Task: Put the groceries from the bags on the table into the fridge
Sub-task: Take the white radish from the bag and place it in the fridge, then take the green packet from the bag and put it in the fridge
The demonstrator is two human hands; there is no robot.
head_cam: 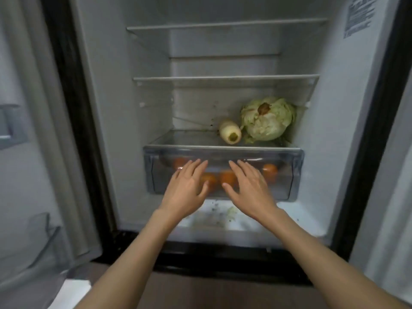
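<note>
From the head camera, the fridge [107, 112] stands open. Both the left hand [186, 188] and the right hand [249, 187] lie flat, fingers straight and spread, against the clear front of the drawer [287, 175], holding nothing. Oranges [270, 171] show through its wall. On the shelf above, toward its right rear corner, a cabbage [267, 120] touches a white radish [230, 134]. The step looks like pushing the drawer shut; next calls for an even push with both palms, then returning for more groceries.
</note>
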